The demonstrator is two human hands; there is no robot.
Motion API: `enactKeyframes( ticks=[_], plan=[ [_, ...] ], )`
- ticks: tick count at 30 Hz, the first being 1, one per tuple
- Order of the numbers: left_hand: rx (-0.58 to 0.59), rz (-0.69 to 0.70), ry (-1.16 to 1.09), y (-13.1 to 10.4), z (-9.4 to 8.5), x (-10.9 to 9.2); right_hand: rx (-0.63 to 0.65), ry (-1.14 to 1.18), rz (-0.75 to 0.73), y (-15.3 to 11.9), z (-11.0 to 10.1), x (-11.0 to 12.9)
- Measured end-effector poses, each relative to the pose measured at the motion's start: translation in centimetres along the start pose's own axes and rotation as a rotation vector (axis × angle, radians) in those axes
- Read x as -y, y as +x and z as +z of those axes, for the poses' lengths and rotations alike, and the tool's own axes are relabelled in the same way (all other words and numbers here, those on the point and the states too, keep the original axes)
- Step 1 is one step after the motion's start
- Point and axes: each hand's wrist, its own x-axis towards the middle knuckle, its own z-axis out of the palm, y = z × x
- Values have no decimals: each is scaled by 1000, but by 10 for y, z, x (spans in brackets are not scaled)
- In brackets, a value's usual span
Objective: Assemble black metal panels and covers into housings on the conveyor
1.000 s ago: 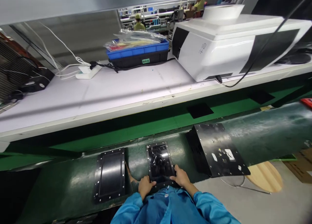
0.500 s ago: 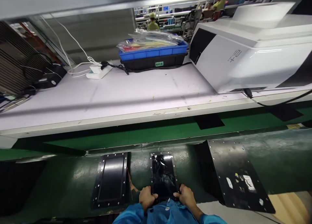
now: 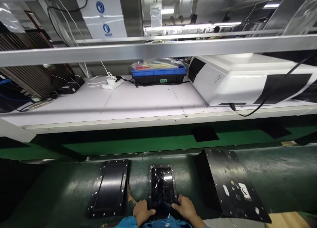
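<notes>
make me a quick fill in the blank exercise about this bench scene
1. The left hand and right hand hold a glossy panel with a ____ middle.
2. The upper tray, stacked on a black tray, is ____.
3. The machine to the right of both trays is mostly ____.
4. The hand nearer the stickered black box is the ____ one.

Missing words: black; blue; white; right
</notes>
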Motion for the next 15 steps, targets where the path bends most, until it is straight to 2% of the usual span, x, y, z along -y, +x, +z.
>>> enactKeyframes(
  ticks=[5, 8, 12, 15],
  plan=[
    [-286, 60, -145, 50, -60, -35, -243, 88, -106, 67, -45, 51],
    [-358, 120, -230, 84, -87, -52, -272, 52, -116, 98, -68, 74],
    [-317, 178, -310, 112, -96, -51, -247, 25, -165, 116, -79, 77],
    [-281, 147, -350, 124, -98, -44, -266, 81, -200, 124, -79, 71]
  ],
)
